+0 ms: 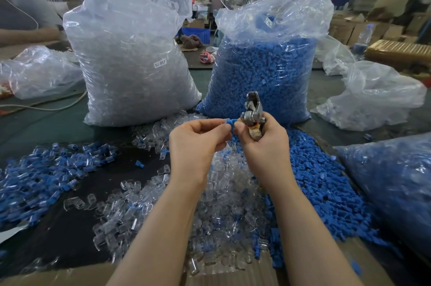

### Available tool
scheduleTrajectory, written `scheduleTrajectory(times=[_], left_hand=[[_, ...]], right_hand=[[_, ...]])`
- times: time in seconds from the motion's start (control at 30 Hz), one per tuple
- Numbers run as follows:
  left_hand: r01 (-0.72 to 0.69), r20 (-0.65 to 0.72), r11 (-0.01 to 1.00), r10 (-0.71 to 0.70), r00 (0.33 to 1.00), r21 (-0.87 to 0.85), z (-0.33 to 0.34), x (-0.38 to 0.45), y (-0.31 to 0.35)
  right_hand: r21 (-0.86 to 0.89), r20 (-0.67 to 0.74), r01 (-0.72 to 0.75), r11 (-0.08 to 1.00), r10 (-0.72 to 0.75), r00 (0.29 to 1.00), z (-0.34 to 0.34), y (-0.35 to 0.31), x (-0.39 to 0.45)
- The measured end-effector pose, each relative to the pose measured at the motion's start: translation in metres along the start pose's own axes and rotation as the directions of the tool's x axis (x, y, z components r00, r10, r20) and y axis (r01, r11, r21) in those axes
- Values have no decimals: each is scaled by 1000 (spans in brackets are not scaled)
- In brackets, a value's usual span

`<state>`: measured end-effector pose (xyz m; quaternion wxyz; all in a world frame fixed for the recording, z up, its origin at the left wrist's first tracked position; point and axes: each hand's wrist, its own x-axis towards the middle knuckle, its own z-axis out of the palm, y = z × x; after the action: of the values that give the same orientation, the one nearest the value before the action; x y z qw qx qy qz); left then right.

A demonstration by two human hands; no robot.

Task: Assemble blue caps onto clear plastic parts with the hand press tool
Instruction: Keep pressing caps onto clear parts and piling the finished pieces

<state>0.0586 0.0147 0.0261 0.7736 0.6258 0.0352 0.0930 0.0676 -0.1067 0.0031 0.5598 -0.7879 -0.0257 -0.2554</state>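
My left hand (196, 143) and my right hand (263, 143) meet above the table, and both pinch a small blue cap (229, 122) between their fingertips. The right hand also grips the metal hand press tool (253, 111), whose jaws point up and away from me. Whether a clear part sits under the cap is hidden by my fingers. Below my hands lies a heap of loose clear plastic parts (186, 211). A heap of loose blue caps (326, 187) spreads to the right of it. A pile of assembled blue-and-clear pieces (46, 176) lies at the left.
A tall bag of clear parts (130, 57) and a tall bag of blue caps (263, 71) stand behind my hands. Another filled bag (396, 183) lies at the right. Crumpled plastic bags (373, 97) sit at both sides. A person's arm (28, 34) rests at far left.
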Motion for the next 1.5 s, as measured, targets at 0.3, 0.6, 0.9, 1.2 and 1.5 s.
scheduleTrajectory(times=[0.3, 0.6, 0.9, 1.2, 1.5], left_hand=[[-160, -34, 972, 168, 985, 169, 2, 0, -4], [-221, -45, 935, 242, 969, 276, 0, 2, -9], [-215, 74, 968, 207, 976, 129, -5, 4, -7], [-216, 152, 971, 199, 968, 104, -10, 5, -4], [-231, 161, 964, 209, 965, 131, -12, 5, -5]], right_hand=[[84, 62, -36, 996, 31, 998, 1, -2, 1], [78, 172, -57, 995, 43, 984, -7, -2, 4], [-92, 352, -13, 996, 45, 935, -21, 5, 5], [-149, 399, 15, 989, 46, 916, -20, 6, 6], [-251, 369, 91, 964, 9, 929, -17, 10, 5]])
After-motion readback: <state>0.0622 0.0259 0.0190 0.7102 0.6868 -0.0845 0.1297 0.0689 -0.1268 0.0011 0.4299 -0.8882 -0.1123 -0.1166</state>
